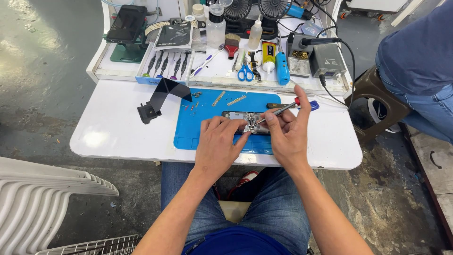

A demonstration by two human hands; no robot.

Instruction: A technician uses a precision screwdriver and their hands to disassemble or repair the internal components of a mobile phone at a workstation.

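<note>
An opened phone with bare circuitry lies on a blue work mat on a white table. My left hand rests on the mat, fingers pinching the phone's near edge beside a small metal part. My right hand grips a thin screwdriver with a red and blue handle, its tip touching the metal part. Tiny screws and two metal strips lie on the mat's far side.
A black folded stand sits left of the mat. The raised rear shelf carries a screwdriver set, blue scissors, glue tube, bottles, brush, a dark phone and a soldering station. Another person's leg and a brown stool are at right.
</note>
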